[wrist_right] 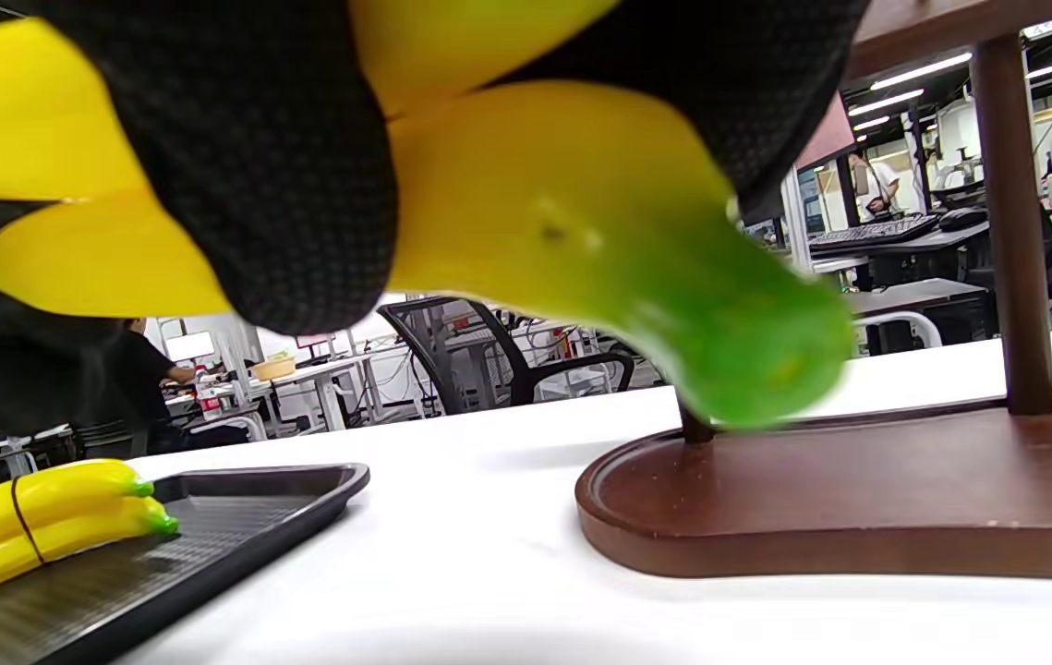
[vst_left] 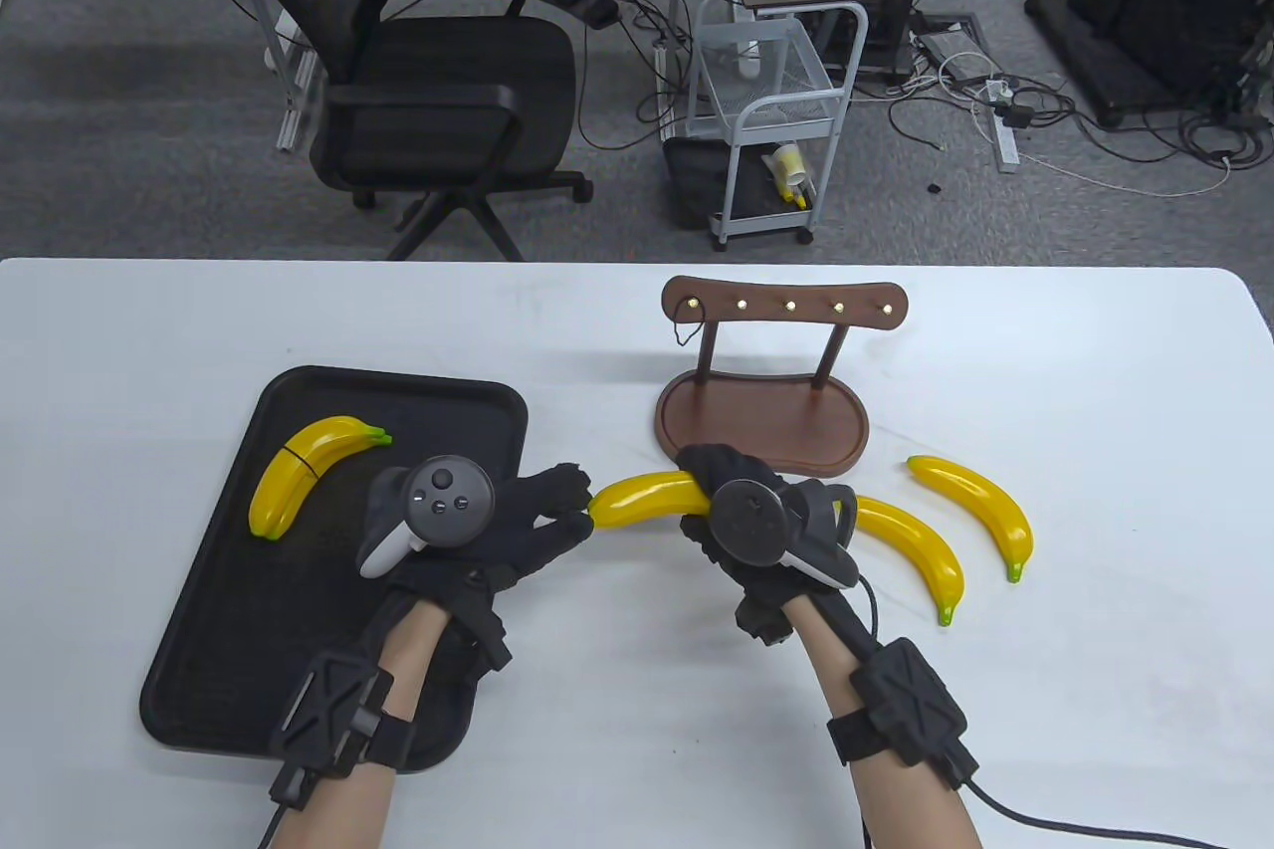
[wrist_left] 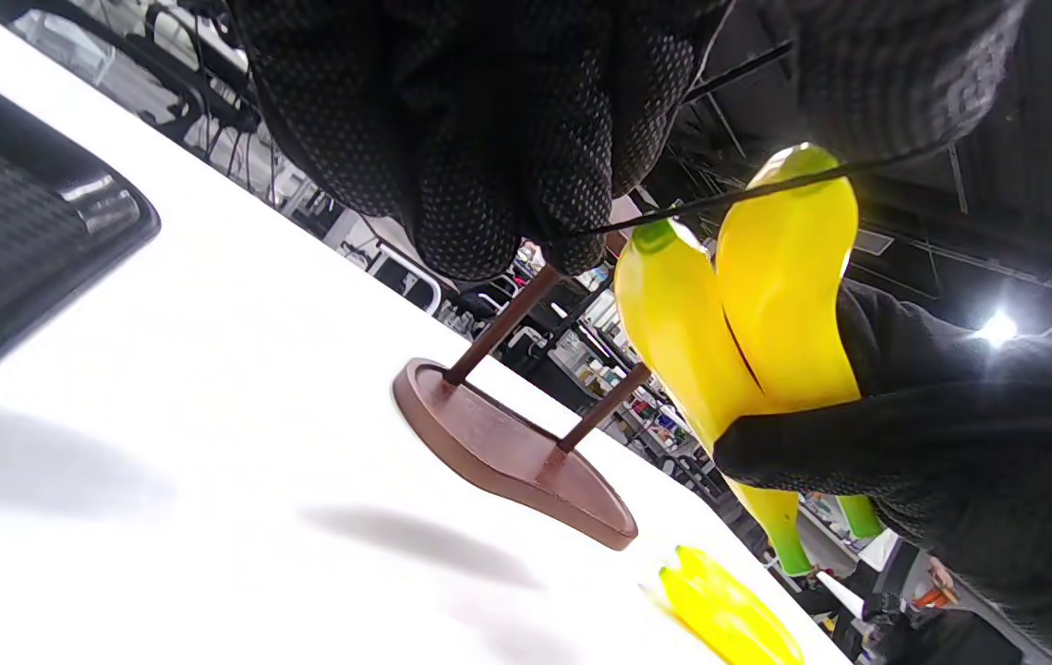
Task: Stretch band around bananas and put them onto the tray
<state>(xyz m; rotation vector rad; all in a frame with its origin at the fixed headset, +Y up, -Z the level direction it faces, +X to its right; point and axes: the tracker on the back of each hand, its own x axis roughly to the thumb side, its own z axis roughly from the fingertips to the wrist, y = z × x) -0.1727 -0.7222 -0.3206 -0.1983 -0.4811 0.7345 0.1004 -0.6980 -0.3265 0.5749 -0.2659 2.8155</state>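
Observation:
My right hand (vst_left: pixel 717 491) grips a pair of yellow bananas (vst_left: pixel 647 496) a little above the table, in front of the wooden stand. Their green tips point left toward my left hand (vst_left: pixel 567 503). In the left wrist view my left fingers (wrist_left: pixel 526 185) pinch a thin black band (wrist_left: pixel 729 196) pulled taut across the tips of the two bananas (wrist_left: pixel 766 305). The right wrist view shows gloved fingers (wrist_right: pixel 285 185) wrapped round the bananas (wrist_right: pixel 562 212). The black tray (vst_left: pixel 229 630) lies at the left and holds a banded banana pair (vst_left: pixel 309 471).
A wooden hook stand (vst_left: pixel 761 421) stands just behind the hands, with a dark band (vst_left: pixel 687 323) hanging from its left peg. Two loose bananas (vst_left: pixel 916 545) (vst_left: pixel 980 511) lie on the table to the right of my right hand. An office chair and a cart stand beyond the table.

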